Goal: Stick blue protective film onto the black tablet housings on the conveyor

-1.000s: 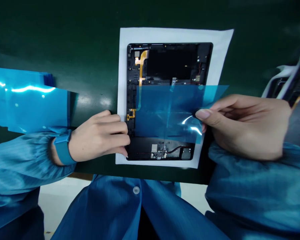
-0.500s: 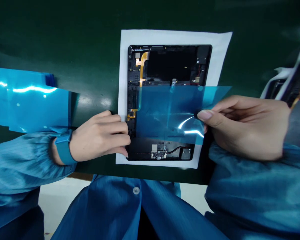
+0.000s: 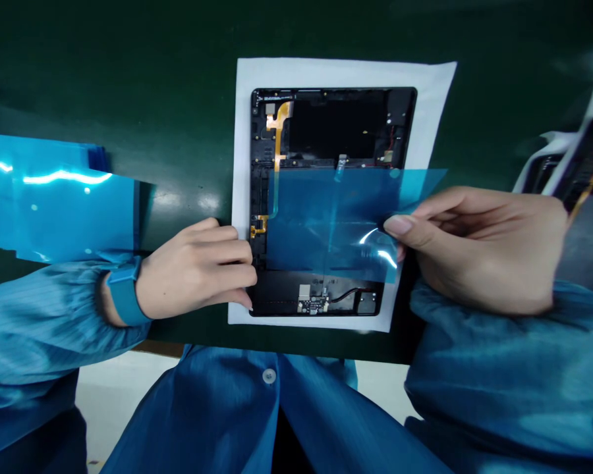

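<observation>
R hand (image 3: pixel 489 247) pinches R edge of blue film (image 3: pixel 321 217), underside of pinch mostly hidden; film's over mid of open tablet (image 3: pixel 333 125), contact unclear. L hand (image 3: pixel 192 270) curls at tablet's L edge, can't tell if gripping. Film stack (image 3: pixel 74 214) cut off L, 2nd device (image 3: pixel 590 243) cut off R. Green bench (image 3: pixel 128 66) runs past white sheet (image 3: pixel 432 108)'s far edge.

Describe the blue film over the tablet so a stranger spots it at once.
On the green table, find the opened black tablet. Over its middle is one see-through blue film. Unlike the blue pile at far left, this one is pinched by the right hand.
</observation>
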